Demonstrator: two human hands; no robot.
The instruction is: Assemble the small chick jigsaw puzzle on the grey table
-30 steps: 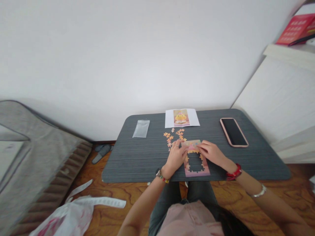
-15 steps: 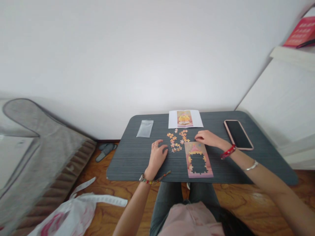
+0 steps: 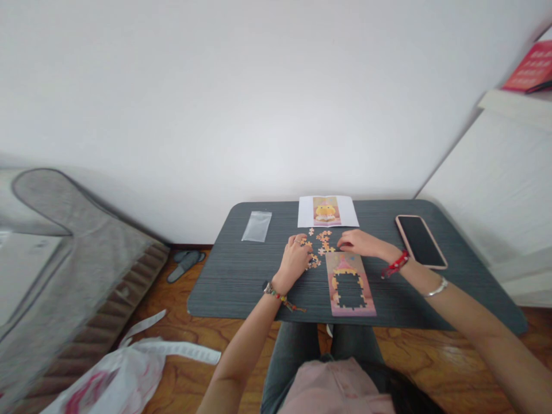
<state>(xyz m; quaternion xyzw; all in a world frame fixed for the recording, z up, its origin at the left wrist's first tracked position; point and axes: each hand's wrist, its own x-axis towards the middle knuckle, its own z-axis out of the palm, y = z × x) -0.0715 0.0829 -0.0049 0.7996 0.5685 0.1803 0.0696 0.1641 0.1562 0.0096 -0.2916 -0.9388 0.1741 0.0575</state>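
Note:
My left hand [image 3: 295, 260] lies over the left part of the loose puzzle pieces [image 3: 324, 236], fingers apart and fingertips among them, covering some. To their right, my right hand [image 3: 359, 242] has its fingers curled together at the table top; whatever may be between the fingertips is hidden. Just below it lies the jigsaw puzzle [image 3: 368, 287], its border assembled around a dark gap in the middle. Beyond the pieces, a white sheet [image 3: 305, 211] shows a picture of a yellow character.
A clear plastic bag [image 3: 257, 226] lies at the back left of the dark table [image 3: 224, 282]. On the right rests a phone [image 3: 421, 241] with a pink edge. Slippers [image 3: 187, 264] and a white plastic bag [image 3: 125, 374] are on the floor at left.
My left hand has moved right and slightly forward, from beside the loose pieces onto them. My right hand has shifted slightly left toward the pieces, its fingers still curled.

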